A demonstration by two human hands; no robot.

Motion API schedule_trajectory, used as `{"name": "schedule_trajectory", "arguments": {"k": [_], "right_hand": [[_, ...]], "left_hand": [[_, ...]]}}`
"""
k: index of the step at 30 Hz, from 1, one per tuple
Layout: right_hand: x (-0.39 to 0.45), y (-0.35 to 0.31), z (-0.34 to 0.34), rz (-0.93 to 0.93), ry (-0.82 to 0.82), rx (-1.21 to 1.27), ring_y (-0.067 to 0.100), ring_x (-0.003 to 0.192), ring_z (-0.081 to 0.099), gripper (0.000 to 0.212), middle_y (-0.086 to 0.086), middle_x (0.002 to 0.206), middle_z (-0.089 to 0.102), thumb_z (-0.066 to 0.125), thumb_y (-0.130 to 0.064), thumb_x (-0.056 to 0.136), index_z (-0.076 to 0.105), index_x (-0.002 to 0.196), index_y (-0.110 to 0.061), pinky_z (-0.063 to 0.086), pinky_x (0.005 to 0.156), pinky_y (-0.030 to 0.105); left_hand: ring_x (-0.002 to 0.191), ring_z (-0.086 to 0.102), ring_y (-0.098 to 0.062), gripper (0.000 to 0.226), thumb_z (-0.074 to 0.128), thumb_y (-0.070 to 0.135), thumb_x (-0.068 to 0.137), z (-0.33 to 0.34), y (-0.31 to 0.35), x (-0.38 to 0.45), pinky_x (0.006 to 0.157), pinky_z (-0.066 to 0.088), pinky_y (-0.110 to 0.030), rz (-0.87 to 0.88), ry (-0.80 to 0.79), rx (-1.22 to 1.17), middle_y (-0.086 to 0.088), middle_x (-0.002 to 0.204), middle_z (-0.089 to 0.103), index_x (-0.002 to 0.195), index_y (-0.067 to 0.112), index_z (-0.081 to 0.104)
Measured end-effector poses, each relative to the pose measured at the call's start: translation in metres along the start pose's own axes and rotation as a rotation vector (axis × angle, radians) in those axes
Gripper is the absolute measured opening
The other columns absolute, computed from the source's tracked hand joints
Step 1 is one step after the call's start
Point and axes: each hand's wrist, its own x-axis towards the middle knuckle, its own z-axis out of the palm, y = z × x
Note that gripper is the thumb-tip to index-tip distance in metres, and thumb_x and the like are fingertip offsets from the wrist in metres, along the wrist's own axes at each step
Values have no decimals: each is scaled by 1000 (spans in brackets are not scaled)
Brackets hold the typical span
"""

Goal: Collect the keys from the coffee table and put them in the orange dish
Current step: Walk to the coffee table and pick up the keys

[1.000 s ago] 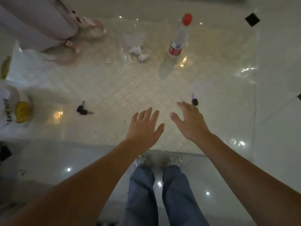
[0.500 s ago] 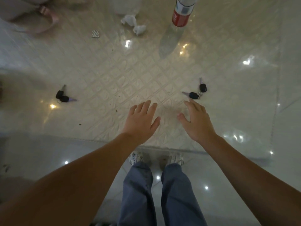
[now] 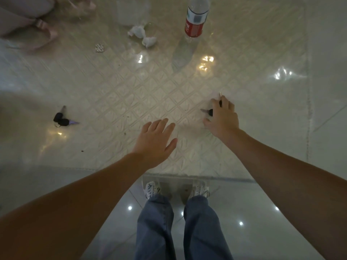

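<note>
Two bunches of black-headed keys lie on the glass coffee table [image 3: 262,147]. My right hand [image 3: 222,117] covers the right bunch [image 3: 210,112], fingers curled around it; a black head and a blade tip poke out between the fingers. The left bunch [image 3: 61,119] lies alone at the table's left, one purple blade pointing right. My left hand [image 3: 155,139] hovers flat over the table's near middle, fingers spread, holding nothing. The orange dish is out of view.
A water bottle with a red label [image 3: 196,19] stands at the far middle. Crumpled white tissues [image 3: 142,35] and a small blister pack [image 3: 99,47] lie left of it. Another person's pink slippers [image 3: 44,27] are at the far left. My shoes [image 3: 176,190] are below the table's near edge.
My right hand has moved forward onto the right bunch of keys and curled over it. The view has tilted further down. My left hand stays open near the middle.
</note>
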Motion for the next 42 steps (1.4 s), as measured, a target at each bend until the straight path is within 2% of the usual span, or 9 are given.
{"name": "schedule_trajectory", "arguments": {"k": [5, 9, 16, 25, 29, 35, 40, 42], "right_hand": [[-18, 1, 6, -74, 69, -42, 28, 122, 39, 52, 10, 138, 37, 66, -33, 86, 46, 131, -15, 48, 89, 40], [-29, -2, 13, -160, 78, -24, 26, 109, 44, 41, 10, 124, 43, 68, -23, 84, 51, 120, -12, 47, 75, 35], [-36, -16, 28, -252, -6, -9, 23, 98, 46, 29, 8, 113, 48, 62, -8, 84, 48, 109, -13, 40, 64, 32], [-40, -38, 21, -459, 78, 92, 19, 91, 46, 15, 3, 103, 49, 59, -7, 85, 53, 98, -14, 35, 60, 28], [-36, -57, 6, -579, 130, 95, 20, 92, 48, 16, 3, 102, 50, 58, -6, 85, 55, 99, -13, 42, 61, 29], [-30, -100, -12, -659, 167, 106, 21, 92, 50, 18, 2, 100, 52, 60, -6, 81, 56, 97, -14, 46, 59, 32], [-27, -145, -19, -736, 161, 91, 20, 91, 49, 18, 1, 99, 52, 60, -6, 81, 56, 97, -15, 38, 59, 26], [-27, -165, -20, -766, 148, 87, 21, 92, 50, 18, 1, 99, 53, 60, -6, 82, 57, 97, -14, 40, 59, 27]], "left_hand": [[137, 38, -29, 62, 18, 53, 96, 2, 10, -1, 114, 30, -47, -11, 3, -21, -12, 151, 40, 142, 16, 34], [137, 37, -28, 62, 18, 53, 96, 2, 14, -4, 114, 29, -48, -27, 8, -47, -11, 151, 39, 142, 16, 35], [138, 38, -28, 61, 20, 52, 96, 4, 9, -11, 114, 30, -48, -47, 6, -56, -11, 150, 41, 141, 16, 37], [135, 42, -28, 59, 25, 52, 97, 2, -12, -20, 113, 31, -47, -112, 31, -69, -11, 148, 44, 141, 15, 38], [136, 40, -28, 59, 26, 54, 97, -11, -30, -25, 114, 31, -47, -159, 53, -70, -10, 149, 42, 141, 16, 36], [137, 38, -29, 63, 23, 57, 95, -33, -65, -41, 115, 28, -47, -238, 93, -93, -10, 151, 40, 143, 17, 35], [137, 39, -28, 60, 28, 56, 96, -46, -100, -63, 114, 29, -47, -325, 138, -99, -9, 151, 41, 142, 18, 35], [137, 39, -28, 60, 27, 57, 97, -50, -116, -73, 114, 29, -47, -357, 155, -114, -9, 151, 40, 143, 18, 34]]}}
